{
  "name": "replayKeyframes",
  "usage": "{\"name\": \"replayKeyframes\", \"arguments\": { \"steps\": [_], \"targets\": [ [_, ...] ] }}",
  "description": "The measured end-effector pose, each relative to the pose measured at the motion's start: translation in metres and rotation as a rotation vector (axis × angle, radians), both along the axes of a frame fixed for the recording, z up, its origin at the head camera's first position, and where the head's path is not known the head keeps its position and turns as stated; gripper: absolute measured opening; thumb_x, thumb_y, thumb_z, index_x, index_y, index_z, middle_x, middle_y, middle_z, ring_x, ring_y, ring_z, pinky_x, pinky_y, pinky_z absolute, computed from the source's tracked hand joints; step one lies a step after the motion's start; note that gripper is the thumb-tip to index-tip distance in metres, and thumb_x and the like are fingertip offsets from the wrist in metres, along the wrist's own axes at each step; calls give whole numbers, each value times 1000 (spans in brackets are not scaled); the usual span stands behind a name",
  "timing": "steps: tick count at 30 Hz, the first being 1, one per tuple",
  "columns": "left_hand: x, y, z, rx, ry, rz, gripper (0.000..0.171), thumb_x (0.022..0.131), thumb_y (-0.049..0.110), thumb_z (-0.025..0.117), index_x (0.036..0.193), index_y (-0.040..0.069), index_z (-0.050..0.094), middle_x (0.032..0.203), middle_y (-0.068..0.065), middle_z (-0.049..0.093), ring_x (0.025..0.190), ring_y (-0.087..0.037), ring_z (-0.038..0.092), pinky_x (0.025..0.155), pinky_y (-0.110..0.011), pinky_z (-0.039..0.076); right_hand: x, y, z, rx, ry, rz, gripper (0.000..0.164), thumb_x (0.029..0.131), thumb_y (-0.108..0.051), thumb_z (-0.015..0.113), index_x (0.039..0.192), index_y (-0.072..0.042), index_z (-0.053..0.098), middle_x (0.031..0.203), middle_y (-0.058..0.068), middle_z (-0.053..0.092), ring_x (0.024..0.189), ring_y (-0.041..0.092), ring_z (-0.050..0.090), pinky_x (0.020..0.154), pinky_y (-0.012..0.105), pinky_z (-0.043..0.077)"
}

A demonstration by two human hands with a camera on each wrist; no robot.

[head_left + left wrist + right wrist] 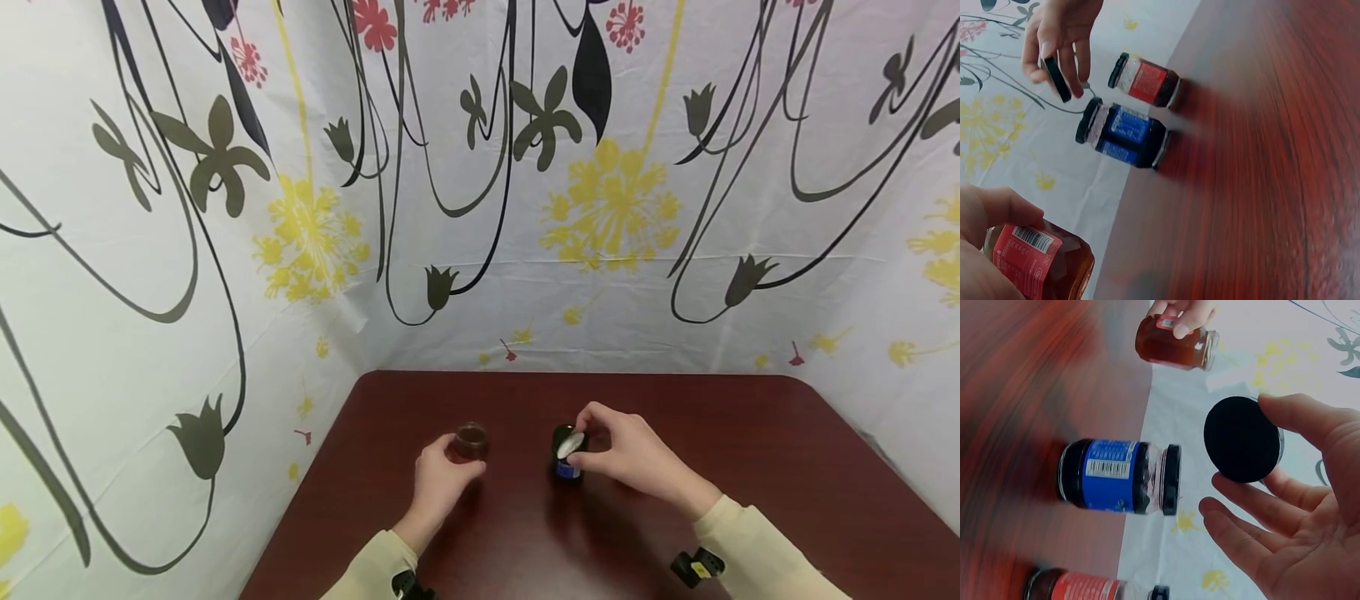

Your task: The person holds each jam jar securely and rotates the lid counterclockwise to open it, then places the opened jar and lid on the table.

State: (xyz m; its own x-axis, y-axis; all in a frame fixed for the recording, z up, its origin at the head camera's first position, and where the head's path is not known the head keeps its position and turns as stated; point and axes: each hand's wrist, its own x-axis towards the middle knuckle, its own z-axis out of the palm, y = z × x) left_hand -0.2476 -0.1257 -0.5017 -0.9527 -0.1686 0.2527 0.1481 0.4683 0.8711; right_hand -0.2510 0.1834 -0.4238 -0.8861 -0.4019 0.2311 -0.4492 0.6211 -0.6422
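In the head view my left hand (441,479) grips a glass jar (471,440) with amber-brown contents; its top shows a bare glass rim. The left wrist view shows this jar's red label (1022,256) with a barcode. My right hand (633,454) pinches a round lid (1241,439), black on one face and pale on the other, between thumb and fingers. Just below that lid a blue-labelled jar (1110,475) stands on the table, capped with a black lid. Beside it stands a second capped jar (1147,81) with a red label, mostly hidden in the head view.
All jars are on or over a dark red wood table (517,533) with rounded far corners. White cloth (465,333) printed with flowers and stems hangs behind the table and along its sides. A black wrist camera (697,567) sits on the right sleeve.
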Motion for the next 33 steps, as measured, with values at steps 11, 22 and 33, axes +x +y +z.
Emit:
{"name": "replayKeyframes", "arguments": {
  "steps": [11,22,33],
  "targets": [
    [-13,-10,-8,-7,4,110,46,62,17,87,106,10,72,75,7,66,72,-13,60,70,-35,49,-5,13,0,83,89,-57,38,80,-52,82,100,-30,59,92,-16,65,74,7,55,68,31,45],
    [-21,-22,-16,-10,-24,137,50,64,17,85,112,11,70,76,5,65,72,-15,58,69,-35,48,-4,38,-1,61,-50,-104,36,83,-51,79,97,-26,58,56,-7,60,52,14,58,52,29,44],
    [-25,-32,-23,10,-46,135,54,68,21,85,118,12,68,85,4,68,78,-16,60,70,-36,49,-4,65,-3,163,136,-196,38,77,-61,79,88,-29,61,75,-14,63,65,10,49,57,27,38]
  ]
}}
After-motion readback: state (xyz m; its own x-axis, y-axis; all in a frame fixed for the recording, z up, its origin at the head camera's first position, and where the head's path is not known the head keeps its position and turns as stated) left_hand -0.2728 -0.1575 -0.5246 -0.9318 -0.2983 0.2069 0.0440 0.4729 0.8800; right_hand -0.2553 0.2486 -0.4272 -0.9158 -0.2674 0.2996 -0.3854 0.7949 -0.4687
